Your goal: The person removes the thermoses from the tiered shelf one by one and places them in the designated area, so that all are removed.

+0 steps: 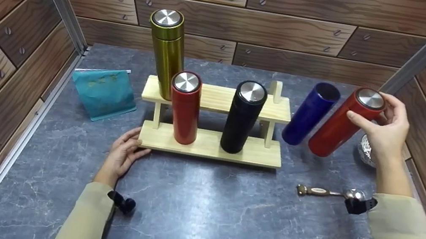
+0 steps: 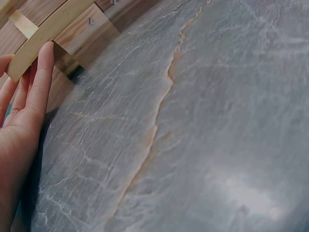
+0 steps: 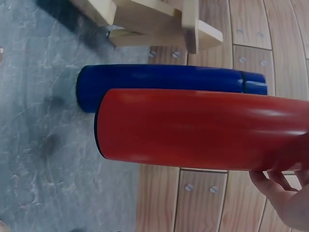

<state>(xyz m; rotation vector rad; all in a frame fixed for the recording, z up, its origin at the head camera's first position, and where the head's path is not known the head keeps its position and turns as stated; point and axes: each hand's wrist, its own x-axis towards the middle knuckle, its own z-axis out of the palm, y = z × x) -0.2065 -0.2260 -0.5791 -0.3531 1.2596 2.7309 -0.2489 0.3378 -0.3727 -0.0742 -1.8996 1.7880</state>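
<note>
1. Red flask [image 1: 340,122], steel cap up, stands tilted near the right edge of the grey marble counter [image 1: 197,219]. The right hand [image 1: 386,130] has fingers and thumb curled round its capped top. The wrist view shows its base just off the surface or barely touching; cannot tell which.
2. A blue flask [image 1: 310,113], uncapped, stands just beside the red one on its rack side. The two are very close; contact cannot be told.
3. A wooden two-tier rack [image 1: 209,144] sits mid-counter. Lower board holds a shorter red flask [image 1: 184,108] and a black flask [image 1: 243,118]; the upper shelf holds a gold flask [image 1: 165,54] at its left end.
4. The left hand [image 1: 123,156] lies flat, fingers straight and together, fingertips [image 2: 46,53] against the left end of the lower board.
5. A spoon [image 1: 329,192] lies near the right forearm, towards the front right. A metal mesh item [image 1: 366,150], partly hidden, sits behind the right hand.
6. A teal pouch [image 1: 104,91] stands near the left edge.
7. Open room: a broad strip of bare counter runs along the front edge, and a gap separates the rack's right end from the blue flask.
</note>
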